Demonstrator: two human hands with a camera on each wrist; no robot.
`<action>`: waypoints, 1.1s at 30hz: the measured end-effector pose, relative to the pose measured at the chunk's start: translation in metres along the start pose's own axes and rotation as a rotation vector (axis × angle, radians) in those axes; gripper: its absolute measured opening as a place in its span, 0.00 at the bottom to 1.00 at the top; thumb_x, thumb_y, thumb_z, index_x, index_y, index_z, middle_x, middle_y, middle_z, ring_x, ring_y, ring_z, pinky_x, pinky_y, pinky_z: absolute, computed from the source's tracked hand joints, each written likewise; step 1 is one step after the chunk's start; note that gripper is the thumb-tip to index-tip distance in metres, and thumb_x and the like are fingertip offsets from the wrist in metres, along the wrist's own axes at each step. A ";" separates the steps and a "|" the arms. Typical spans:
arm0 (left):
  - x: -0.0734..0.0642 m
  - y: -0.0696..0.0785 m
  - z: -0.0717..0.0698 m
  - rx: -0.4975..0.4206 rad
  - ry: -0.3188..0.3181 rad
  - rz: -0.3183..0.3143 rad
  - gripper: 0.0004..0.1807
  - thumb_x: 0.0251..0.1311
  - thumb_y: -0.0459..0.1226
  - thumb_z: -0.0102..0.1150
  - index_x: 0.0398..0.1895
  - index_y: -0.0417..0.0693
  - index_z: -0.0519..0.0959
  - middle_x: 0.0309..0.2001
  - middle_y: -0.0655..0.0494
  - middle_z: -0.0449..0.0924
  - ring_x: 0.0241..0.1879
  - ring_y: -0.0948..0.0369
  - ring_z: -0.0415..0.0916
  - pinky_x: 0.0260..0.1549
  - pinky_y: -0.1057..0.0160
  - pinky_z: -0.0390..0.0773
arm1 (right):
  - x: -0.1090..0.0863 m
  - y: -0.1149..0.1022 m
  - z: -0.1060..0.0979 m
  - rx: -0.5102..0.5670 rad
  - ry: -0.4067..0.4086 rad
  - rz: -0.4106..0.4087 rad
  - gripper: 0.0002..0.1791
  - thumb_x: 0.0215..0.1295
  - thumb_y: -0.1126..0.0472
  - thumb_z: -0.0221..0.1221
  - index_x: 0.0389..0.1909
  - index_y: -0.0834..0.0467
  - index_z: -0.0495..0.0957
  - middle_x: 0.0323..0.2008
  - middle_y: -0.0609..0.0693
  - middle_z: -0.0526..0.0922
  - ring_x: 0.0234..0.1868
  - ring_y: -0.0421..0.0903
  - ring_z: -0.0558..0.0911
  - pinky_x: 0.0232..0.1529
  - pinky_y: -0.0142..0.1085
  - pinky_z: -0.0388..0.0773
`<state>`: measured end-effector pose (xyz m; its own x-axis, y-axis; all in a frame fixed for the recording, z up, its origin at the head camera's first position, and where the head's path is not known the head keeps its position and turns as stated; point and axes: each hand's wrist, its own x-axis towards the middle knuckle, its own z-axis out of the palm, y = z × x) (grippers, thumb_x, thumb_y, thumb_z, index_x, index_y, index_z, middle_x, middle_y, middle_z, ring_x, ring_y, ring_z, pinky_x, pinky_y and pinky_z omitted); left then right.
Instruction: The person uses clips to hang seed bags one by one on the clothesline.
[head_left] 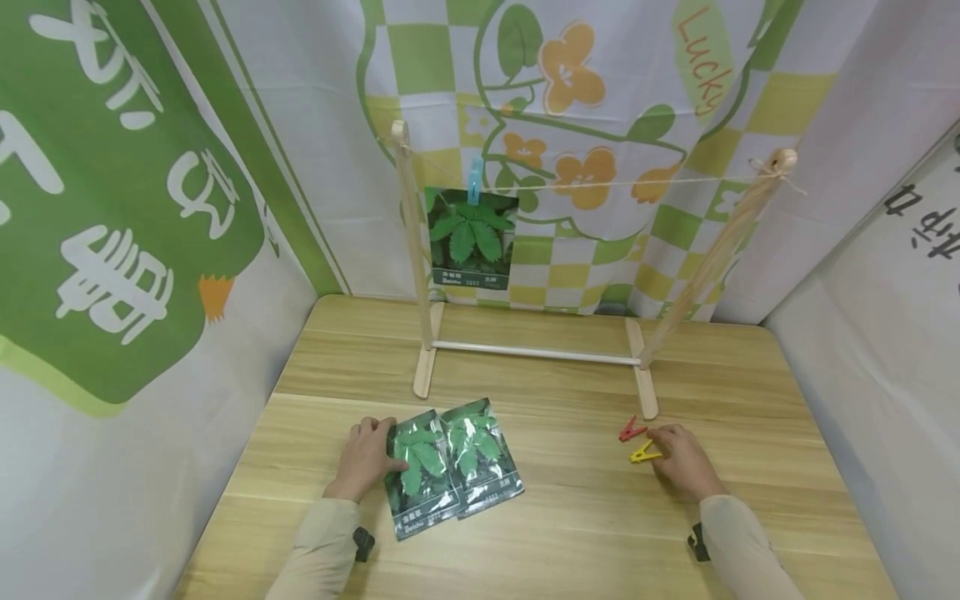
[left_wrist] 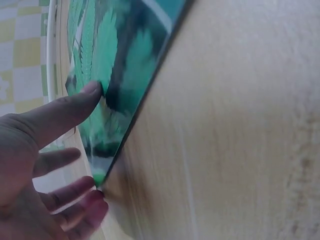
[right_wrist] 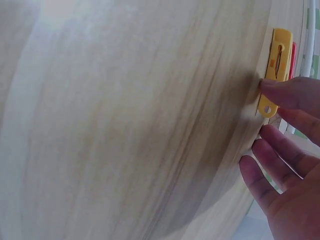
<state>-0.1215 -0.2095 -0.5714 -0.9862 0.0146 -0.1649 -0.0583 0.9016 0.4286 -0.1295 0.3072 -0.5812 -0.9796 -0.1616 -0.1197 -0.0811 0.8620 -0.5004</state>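
Observation:
My left hand (head_left: 365, 457) rests at the left edge of a green leaf-print packet (head_left: 422, 475), its thumb on the glossy face. In the left wrist view the other fingers, loosely extended, lie by the corner of that packet (left_wrist: 127, 65). A second matching packet (head_left: 482, 457) lies against it on the right, slightly overlapping. At the right, my right hand (head_left: 684, 460) pinches the handle end of a yellow clothespin (head_left: 643, 452) between thumb and index finger, with the other fingers spread apart. Just behind lies a red clothespin (head_left: 632, 429), partly hidden in the right wrist view.
A wooden stand (head_left: 414, 250) with a string (head_left: 585, 184) between its posts stands at the back of the table (head_left: 570, 533). From the string hangs another leaf-print packet (head_left: 470, 242), held by a blue clothespin (head_left: 475, 182). Patterned curtains rise behind and beside the table.

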 end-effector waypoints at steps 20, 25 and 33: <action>-0.006 0.011 0.007 0.045 0.026 -0.208 0.54 0.45 0.57 0.73 0.66 0.28 0.61 0.46 0.27 0.71 0.45 0.37 0.71 0.35 0.45 0.77 | -0.001 0.001 0.003 -0.022 0.033 -0.043 0.21 0.54 0.69 0.66 0.51 0.65 0.80 0.51 0.65 0.76 0.52 0.62 0.74 0.52 0.58 0.73; -0.004 0.017 0.009 0.021 0.032 -0.227 0.52 0.44 0.52 0.75 0.65 0.28 0.62 0.45 0.28 0.71 0.46 0.37 0.71 0.37 0.43 0.76 | -0.001 -0.002 0.004 -0.034 0.047 -0.062 0.17 0.53 0.67 0.68 0.46 0.64 0.82 0.50 0.64 0.78 0.52 0.62 0.75 0.53 0.58 0.73; -0.003 0.022 0.006 0.004 0.033 -0.204 0.48 0.45 0.46 0.75 0.65 0.29 0.63 0.44 0.32 0.72 0.39 0.46 0.71 0.32 0.53 0.74 | -0.002 -0.004 0.005 -0.021 0.043 -0.058 0.16 0.53 0.65 0.68 0.44 0.64 0.82 0.42 0.56 0.81 0.43 0.53 0.79 0.44 0.50 0.77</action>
<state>-0.1192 -0.1871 -0.5663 -0.9587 -0.1824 -0.2181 -0.2564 0.8862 0.3860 -0.1267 0.3015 -0.5837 -0.9801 -0.1913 -0.0539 -0.1415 0.8619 -0.4869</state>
